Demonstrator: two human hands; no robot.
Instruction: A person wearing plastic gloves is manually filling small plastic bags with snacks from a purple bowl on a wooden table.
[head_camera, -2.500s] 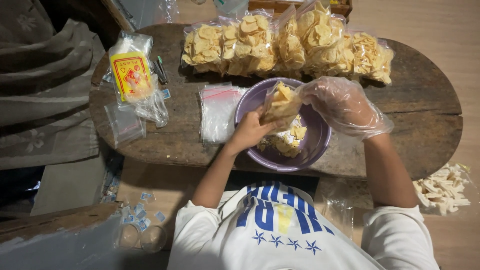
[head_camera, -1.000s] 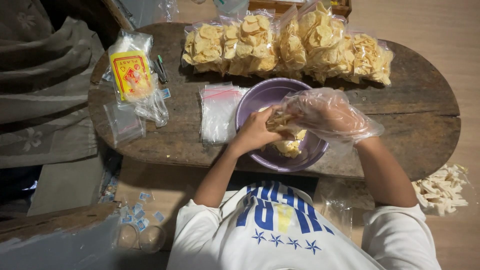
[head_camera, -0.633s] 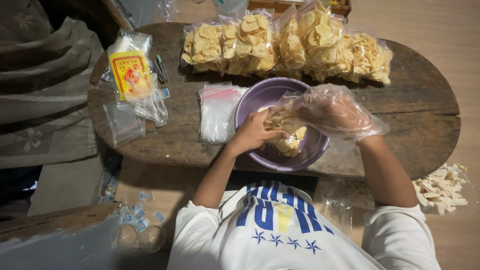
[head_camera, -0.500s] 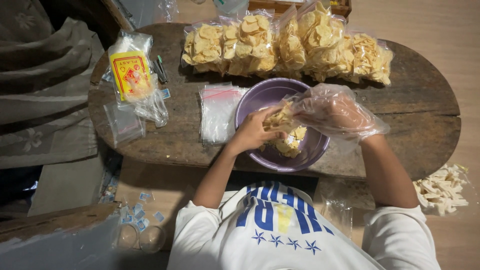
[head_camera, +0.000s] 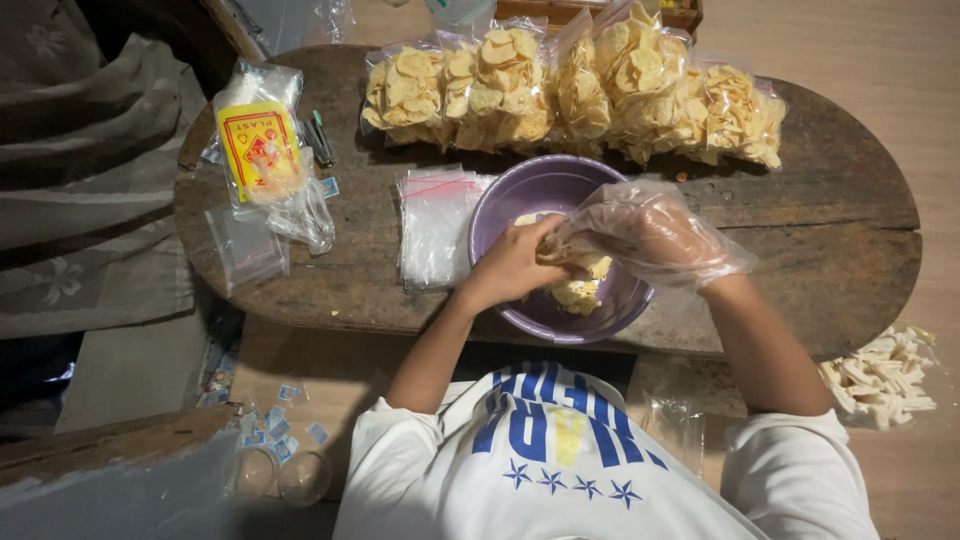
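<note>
Rough, rounded wooden desk (head_camera: 820, 250) under you: your bare left hand (head_camera: 512, 265) pinches a small clear bag (head_camera: 560, 245) over the purple plastic bowl (head_camera: 520, 200), while your right hand (head_camera: 655, 235), in a crinkly plastic glove, curls around pale yellow crackers (head_camera: 580, 292) at its mouth.

Bowl (head_camera: 520, 195) between bag stack (head_camera: 435, 228) and filled bags (head_camera: 570, 85)
</note>
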